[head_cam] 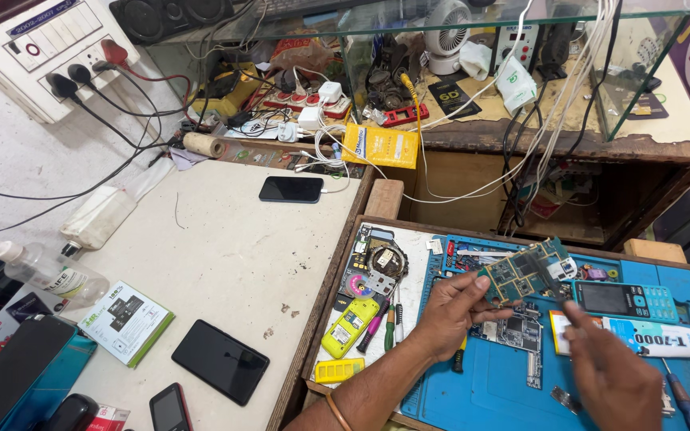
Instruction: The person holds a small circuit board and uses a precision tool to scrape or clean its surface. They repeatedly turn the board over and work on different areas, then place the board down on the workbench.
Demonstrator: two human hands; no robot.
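My left hand (450, 307) holds a green circuit board (521, 271) up by its left edge, tilted over the blue work mat (489, 375). My right hand (612, 371) is below and to the right of the board, its fingers curled; whether it holds something small is hidden. A teal keypad phone (626, 301) lies on the mat just right of the board, with a white glue tube (660, 338) in front of it. A second bare circuit board (521, 331) lies on the mat under my left hand.
A yellow phone battery (350, 327), screwdrivers (383, 323) and opened phone parts (375, 267) lie left of the mat. The white table (225, 255) carries a charging smartphone (291, 189), a black phone (220, 361), a clear bottle (45, 271) and a small box (126, 321). Cables and a wall socket board (49, 48) crowd the back.
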